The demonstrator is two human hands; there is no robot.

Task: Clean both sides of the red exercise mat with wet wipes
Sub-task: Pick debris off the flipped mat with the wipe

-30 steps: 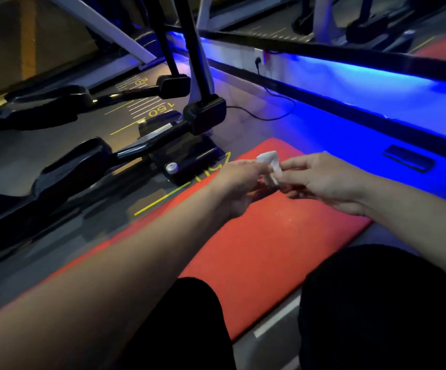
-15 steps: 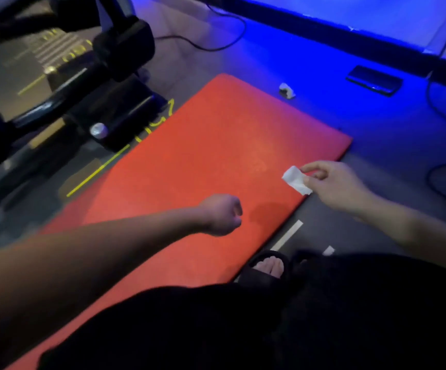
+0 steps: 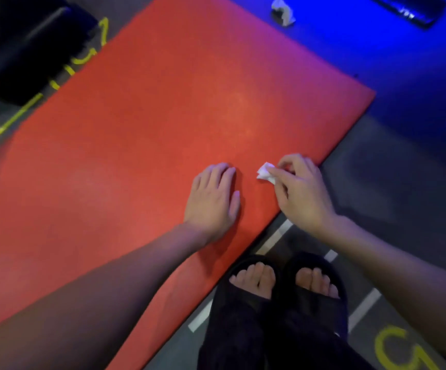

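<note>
Wiping of the upper face looks about to begin: the left hand (image 3: 212, 200) lies flat, fingers straight, on the red exercise mat (image 3: 141, 134), which is spread on the floor. The right hand (image 3: 300, 190) pinches a small crumpled white wet wipe (image 3: 265, 174) just above the mat's near edge. Next, the soft wipe should press down and sweep across the faintly grainy, rectangular foam surface.

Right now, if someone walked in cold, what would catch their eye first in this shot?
The red exercise mat fills most of the floor. Near its right edge, the left hand rests flat on it while the right hand pinches a small white wet wipe. Strong blue light floods the floor at upper right.
</note>
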